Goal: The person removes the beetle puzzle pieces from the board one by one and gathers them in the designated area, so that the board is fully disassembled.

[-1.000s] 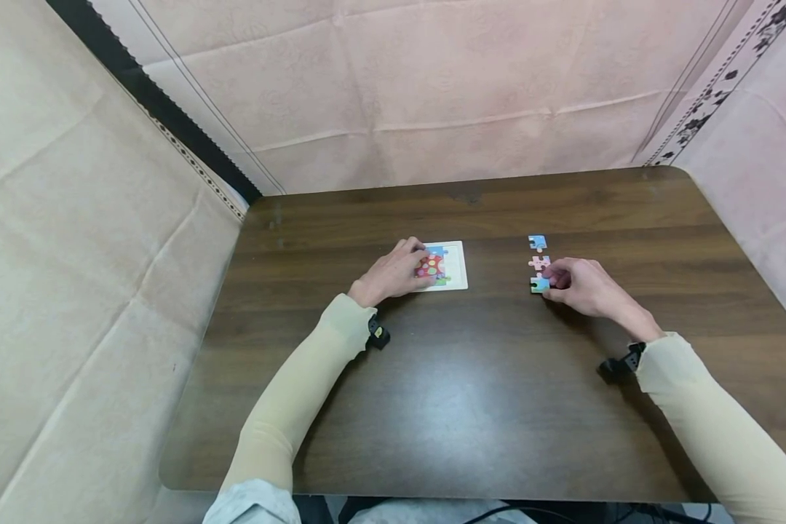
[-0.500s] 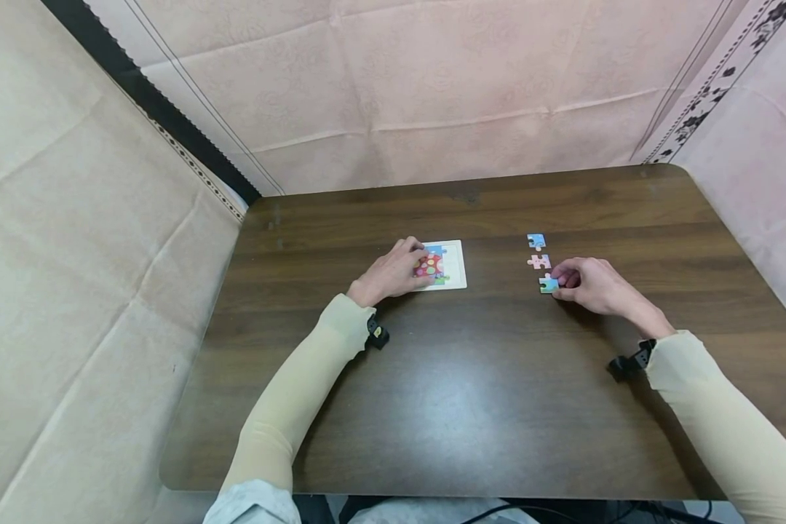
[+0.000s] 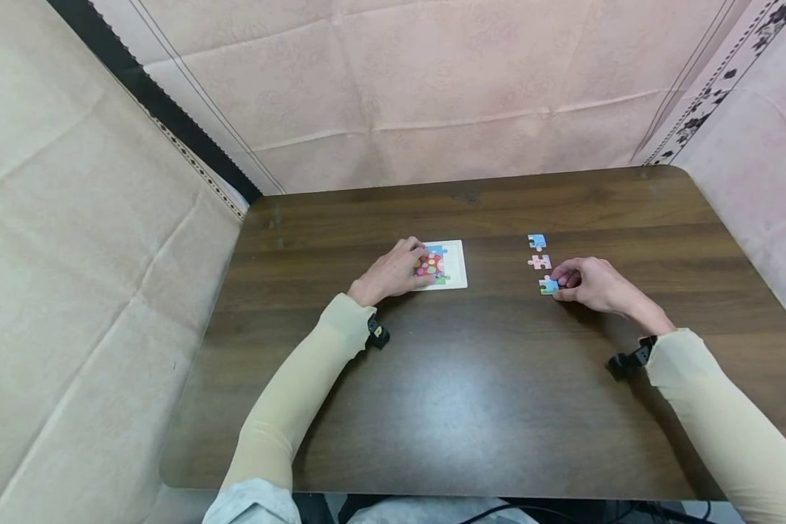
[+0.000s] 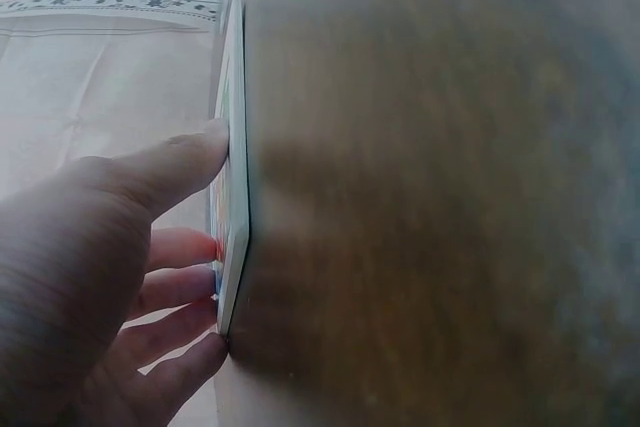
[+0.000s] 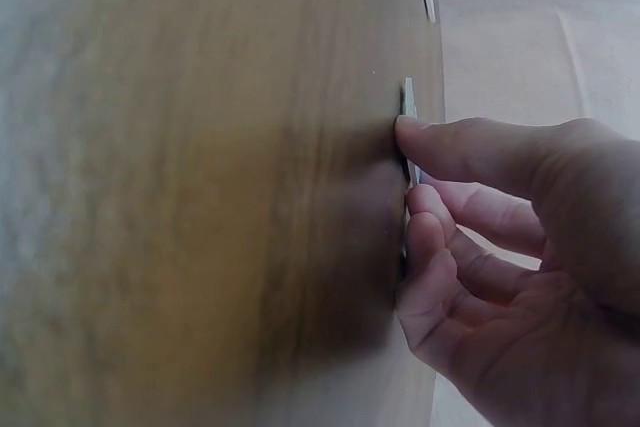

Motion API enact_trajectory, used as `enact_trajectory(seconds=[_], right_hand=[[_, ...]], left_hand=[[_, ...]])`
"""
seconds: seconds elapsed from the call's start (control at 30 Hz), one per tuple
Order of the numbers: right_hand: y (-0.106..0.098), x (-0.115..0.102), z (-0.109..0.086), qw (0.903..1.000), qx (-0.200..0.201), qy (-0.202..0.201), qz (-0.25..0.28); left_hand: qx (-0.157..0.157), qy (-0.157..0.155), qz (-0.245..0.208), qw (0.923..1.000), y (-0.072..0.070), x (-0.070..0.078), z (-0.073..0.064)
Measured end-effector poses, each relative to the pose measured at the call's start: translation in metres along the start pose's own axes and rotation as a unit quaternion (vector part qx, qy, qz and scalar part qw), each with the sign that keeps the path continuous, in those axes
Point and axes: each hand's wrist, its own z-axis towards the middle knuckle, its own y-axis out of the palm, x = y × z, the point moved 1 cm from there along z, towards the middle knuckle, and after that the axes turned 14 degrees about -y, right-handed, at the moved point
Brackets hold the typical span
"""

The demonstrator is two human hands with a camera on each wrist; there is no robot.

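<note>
We see a table [image 3: 485, 378] of dark wood-grain laminate, smooth with a soft sheen. The puzzle board [image 3: 455, 263] looks like thin white card — its pieces [image 3: 540, 261] glossy printed. Around us hangs creased matt cloth [image 3: 432, 94]; the sleeves [image 3: 288, 407] — smooth knit.

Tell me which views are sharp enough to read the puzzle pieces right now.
Head view: sharp, evenly lit, a soft glare patch on the table; loose pieces readable. Left wrist view: tabletop blurred, puzzle board seen edge-on. Right wrist view: wood smeared, held piece only a sliver.
</note>
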Motion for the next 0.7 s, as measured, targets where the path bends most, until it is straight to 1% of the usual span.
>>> enact_trajectory(seconds=[0.27, 0.57, 0.7], right_hand=[[-0.0001, 0.0014, 0.0012, 1.0000, -0.005, 0.004, 0.003], [-0.0003, 0.0010, 0.0007, 1.0000, 0.000, -0.002, 0.000], [-0.0014, -0.0008, 0.0006, 0.9999, 0.013, 0.001, -0.009]], left_hand=[[0.004, 0.001, 0.000, 1.0000, 0.0014, -0.0010, -0.0003], [-0.002, -0.004, -0.005, 1.0000, -0.0001, 0.0003, -0.0013], [-0.001, -0.003, -0.004, 1.0000, -0.0010, 0.0006, -0.0019]])
